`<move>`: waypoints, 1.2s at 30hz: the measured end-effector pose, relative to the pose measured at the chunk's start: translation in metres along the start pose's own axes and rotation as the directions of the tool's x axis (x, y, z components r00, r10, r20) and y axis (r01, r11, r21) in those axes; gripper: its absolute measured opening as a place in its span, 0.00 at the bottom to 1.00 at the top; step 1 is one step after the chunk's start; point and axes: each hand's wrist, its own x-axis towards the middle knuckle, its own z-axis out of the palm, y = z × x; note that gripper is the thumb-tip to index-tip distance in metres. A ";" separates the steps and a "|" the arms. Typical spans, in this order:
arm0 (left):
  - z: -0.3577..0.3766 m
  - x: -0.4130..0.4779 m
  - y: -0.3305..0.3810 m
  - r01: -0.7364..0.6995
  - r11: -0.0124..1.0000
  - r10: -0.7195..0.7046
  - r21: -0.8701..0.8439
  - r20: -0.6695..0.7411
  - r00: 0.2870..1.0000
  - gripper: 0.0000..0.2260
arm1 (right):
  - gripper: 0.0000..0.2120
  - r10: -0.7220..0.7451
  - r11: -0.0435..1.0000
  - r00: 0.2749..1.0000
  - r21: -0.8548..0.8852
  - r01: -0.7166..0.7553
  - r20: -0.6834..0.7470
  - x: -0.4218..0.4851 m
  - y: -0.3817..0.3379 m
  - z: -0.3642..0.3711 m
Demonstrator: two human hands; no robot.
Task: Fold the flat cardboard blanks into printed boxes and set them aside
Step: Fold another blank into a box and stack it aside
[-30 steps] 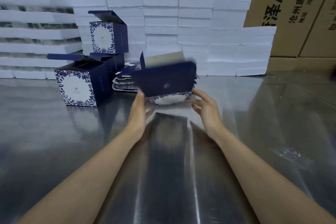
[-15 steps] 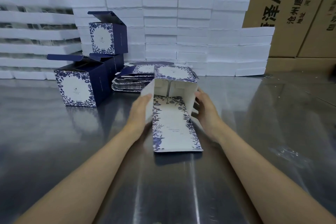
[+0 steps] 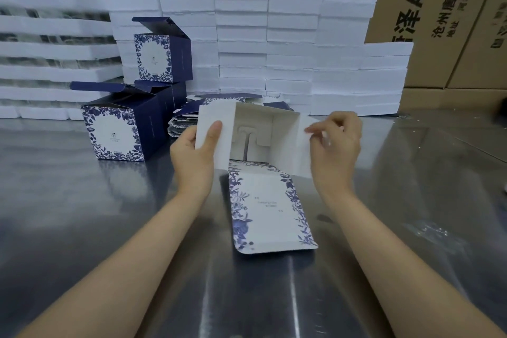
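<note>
Both hands work the side flaps of a half-formed box

Left hand point(image 3: 196, 149) pinches the white left flap point(image 3: 212, 132) of the box point(image 3: 263, 132), thumb laid on its inner face, while the right hand point(image 3: 336, 145) pinches the right flap point(image 3: 303, 143) with curled fingers. Centre frame, the box lies on its side on the steel desk point(image 3: 82, 214), mouth open toward the camera, its floral lid panel point(image 3: 269, 206) stretched flat down the frame between the forearms. That long axis runs straight toward the person, each hand equally near its own flap; tucking both inward looks like the next fold. Folded blue-and-white boxes point(image 3: 115, 132) stand at centre left beside flat blanks point(image 3: 183, 121). Brown cartons point(image 3: 439, 14) behind read "AH" with Chinese characters; the lid's small print is illegible
</note>
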 end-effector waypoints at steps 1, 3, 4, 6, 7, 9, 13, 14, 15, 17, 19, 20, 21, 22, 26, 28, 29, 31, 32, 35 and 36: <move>0.003 -0.003 0.004 0.001 1.000 -0.001 -0.016 0.012 1.000 0.09 | 0.14 -0.146 0.986 0.989 -0.082 0.148 0.028 -0.001 -0.001 0.000; 0.007 -0.009 0.015 0.007 0.999 -0.006 -0.040 0.043 0.999 0.09 | 0.15 -0.333 0.923 0.929 -0.146 0.357 0.163 -0.001 -0.001 0.001; 0.009 -0.012 0.021 0.014 0.999 -0.011 -0.046 0.064 0.998 0.10 | 0.14 -0.310 0.916 0.908 -0.168 0.365 0.283 -0.001 -0.001 0.002; 0.013 -0.017 0.029 0.034 0.998 -0.028 -0.048 0.126 0.992 0.10 | 0.12 -0.049 0.931 0.850 -0.285 0.230 0.524 -0.005 -0.004 0.006; 0.015 -0.019 0.032 0.047 0.998 -0.039 -0.047 0.168 0.985 0.09 | 0.10 0.082 0.931 0.820 -0.338 0.141 0.567 -0.007 -0.004 0.008; 0.017 -0.024 0.037 0.073 0.997 -0.060 -0.039 0.261 0.963 0.08 | 0.08 0.230 0.947 0.795 -0.318 -0.050 0.561 -0.009 -0.006 0.010; 0.018 -0.032 0.041 0.129 0.989 -0.089 -0.076 0.389 0.917 0.07 | 0.09 0.343 0.909 0.635 -0.074 -0.410 0.693 -0.007 -0.015 0.009; 0.018 -0.033 0.041 0.139 0.988 -0.096 -0.072 0.418 0.903 0.07 | 0.10 0.351 0.875 0.591 -0.030 -0.483 0.726 -0.008 -0.016 0.009; 0.018 -0.034 0.041 0.148 0.987 -0.105 -0.059 0.453 0.885 0.07 | 0.10 0.363 0.833 0.555 0.006 -0.553 0.749 -0.011 -0.018 0.009; 0.019 -0.037 0.040 0.175 0.984 -0.128 -0.039 0.533 0.836 0.09 | 0.11 0.395 0.771 0.527 0.041 -0.636 0.753 -0.014 -0.020 0.010; 0.023 -0.040 0.039 0.220 0.974 -0.145 -0.053 0.599 0.788 0.09 | 0.13 0.431 0.746 0.550 0.060 -0.663 0.715 -0.013 -0.019 0.010; 0.023 -0.041 0.039 0.241 0.969 -0.150 -0.062 0.624 0.767 0.09 | 0.12 0.446 0.722 0.558 0.087 -0.686 0.700 -0.011 -0.018 0.008; 0.024 -0.041 0.039 0.255 0.965 -0.155 -0.063 0.644 0.749 0.09 | 0.09 0.459 0.683 0.541 0.110 -0.722 0.705 -0.010 -0.018 0.009; 0.023 -0.041 0.040 0.270 0.961 -0.165 -0.061 0.658 0.735 0.11 | 0.07 0.473 0.652 0.512 0.106 -0.751 0.717 -0.009 -0.018 0.010; 0.025 -0.039 0.041 0.345 0.932 -0.220 -0.113 0.578 0.786 0.13 | 0.10 0.526 0.668 0.485 0.014 -0.744 0.698 -0.012 -0.019 0.020; 0.028 -0.036 0.040 0.367 0.917 -0.266 -0.156 0.445 0.855 0.13 | 0.10 0.467 0.628 0.505 0.130 -0.768 0.726 -0.013 -0.022 0.021; 0.028 -0.033 0.038 0.354 0.921 -0.275 -0.163 0.372 0.887 0.12 | 0.12 0.433 0.608 0.530 0.198 -0.769 0.729 -0.013 -0.023 0.019; 0.024 -0.027 0.032 0.307 0.939 -0.263 -0.156 0.249 0.932 0.11 | 0.17 0.362 0.660 0.664 0.323 -0.678 0.654 -0.010 -0.025 0.016; 0.021 -0.024 0.029 0.291 0.945 -0.259 -0.150 0.202 0.945 0.12 | 0.18 0.314 0.714 0.751 0.377 -0.590 0.581 -0.007 -0.027 0.014; 0.014 -0.018 0.019 0.282 0.948 -0.263 -0.149 0.135 0.955 0.13 | 0.16 0.053 0.894 0.952 0.410 -0.180 0.302 0.000 -0.037 0.007; 0.014 -0.018 0.017 0.293 0.942 -0.275 -0.164 0.125 0.953 0.13 | 0.15 -0.074 0.946 0.979 0.325 0.008 0.192 0.000 -0.040 0.004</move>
